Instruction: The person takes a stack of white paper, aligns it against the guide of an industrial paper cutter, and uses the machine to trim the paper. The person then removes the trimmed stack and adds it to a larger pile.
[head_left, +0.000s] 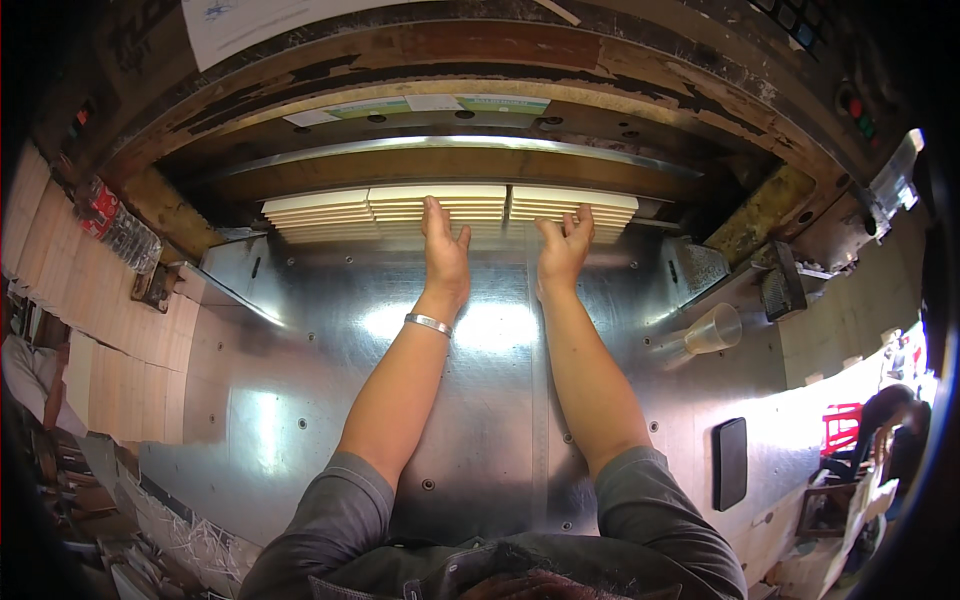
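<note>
Three cream stacks of paper (480,203) stand side by side under the blade beam of a paper cutter (500,165), at the far side of its metal table. My left hand (446,250) reaches the front of the middle stack, thumb and fingers stretched out. Against the front of the right stack (600,204) is my right hand (565,250), its fingers spread. Neither hand grips anything. The left stack (316,212) is untouched. Layered edges show on the front of all three stacks; their backs are hidden under the beam.
On the right of the metal table (480,420) lie a dark phone (730,463) and a translucent plastic cup (714,330). A clear bottle (122,232) with a red label rests at the left. Tall stacks of paper (120,300) line the left side. Metal side guides (693,265) flank the cutter opening.
</note>
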